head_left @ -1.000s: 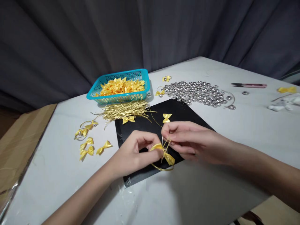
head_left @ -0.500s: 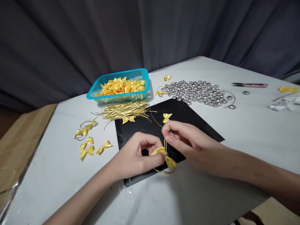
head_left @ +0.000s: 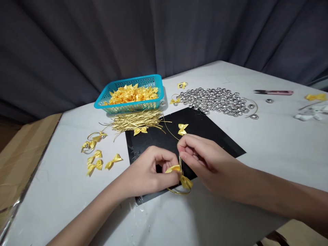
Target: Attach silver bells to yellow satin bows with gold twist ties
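My left hand pinches a yellow ribbon bow between thumb and fingers, above the near part of a black mat. A gold cord rises from the bow to my right hand, whose thumb and forefinger are closed on it. Below the bow hangs a loop of the same cord. Something small and silvery shows at the bow's middle, mostly covered by my thumb. Two other yellow bows lie on the mat, one just beyond my right fingers and one by the gold cords.
Behind the cords stands a blue basket heaped with yellow bows. Silver beads are piled at the back centre. Thread snips lie at the right, near a white item. Several bows, some with cord and beads, lie at the left.
Both hands have dropped slightly toward me, with the bow and its cord loop lower. The stretch of cord between the hands stays upright. Nothing was let go.
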